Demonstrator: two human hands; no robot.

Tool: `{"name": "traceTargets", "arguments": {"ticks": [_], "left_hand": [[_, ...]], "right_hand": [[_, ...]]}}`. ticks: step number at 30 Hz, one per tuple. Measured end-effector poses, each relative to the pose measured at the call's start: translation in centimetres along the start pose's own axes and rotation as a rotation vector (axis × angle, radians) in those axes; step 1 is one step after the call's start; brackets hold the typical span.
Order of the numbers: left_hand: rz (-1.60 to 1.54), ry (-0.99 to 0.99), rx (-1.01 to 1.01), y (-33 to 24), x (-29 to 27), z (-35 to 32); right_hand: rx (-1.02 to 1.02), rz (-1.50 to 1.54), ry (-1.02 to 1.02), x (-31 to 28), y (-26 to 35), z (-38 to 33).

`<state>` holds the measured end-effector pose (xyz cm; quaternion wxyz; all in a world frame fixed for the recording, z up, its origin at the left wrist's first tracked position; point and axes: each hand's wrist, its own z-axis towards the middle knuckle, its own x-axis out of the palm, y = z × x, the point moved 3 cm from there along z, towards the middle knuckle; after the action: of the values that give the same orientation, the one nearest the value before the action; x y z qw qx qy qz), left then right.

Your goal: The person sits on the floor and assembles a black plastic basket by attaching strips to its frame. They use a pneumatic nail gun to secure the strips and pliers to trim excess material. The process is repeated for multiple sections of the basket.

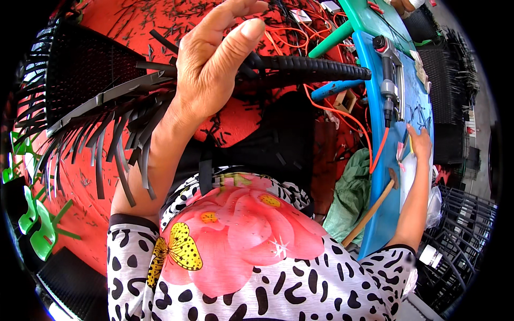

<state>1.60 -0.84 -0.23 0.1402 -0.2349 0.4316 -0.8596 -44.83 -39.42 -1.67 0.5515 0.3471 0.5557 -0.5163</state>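
Note:
My left hand (206,67) is raised over a black woven frame (316,68) wrapped in flat strips, its thumb stretched away from the fingers. It is open, and I see nothing in it. Long loose black strips (120,131) hang from the woven work beside my left forearm. At the right, my right hand (421,143) reaches over the blue table (383,214), fingers apart, close to small dark pieces (420,115) and a small yellow-edged item (408,147). Whether it touches them is hard to tell. A grey and black air tool (392,85) lies just beyond it.
A wooden-handled hammer (375,208) leans across the table's near edge. An orange hose (380,150) runs from the air tool. A green bag (348,198) sits below the table. Black offcuts (152,32) litter the red floor. Green chairs (40,224) stand at the left.

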Motion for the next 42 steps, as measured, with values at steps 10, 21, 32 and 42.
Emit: {"name": "traceTargets", "arguments": {"ticks": [10, 21, 32, 42], "left_hand": [[0.259, -0.064, 0.204, 0.7, 0.1, 0.3], [0.795, -0.039, 0.211, -0.8, 0.6, 0.0], [1.291, 0.483, 0.068, -1.1, 1.9, -0.7], [1.339, 0.549, -0.076, -2.0, 1.5, -4.2]], "right_hand": [[-1.145, 0.983, -0.252, -15.6, 37.4, -16.6], [-0.858, 1.465, 0.219, -13.9, 38.1, -17.4], [-0.966, 1.483, 0.078, -13.8, 36.6, -17.5], [-1.277, 1.325, 0.003, -11.3, 35.7, -19.8]]}}
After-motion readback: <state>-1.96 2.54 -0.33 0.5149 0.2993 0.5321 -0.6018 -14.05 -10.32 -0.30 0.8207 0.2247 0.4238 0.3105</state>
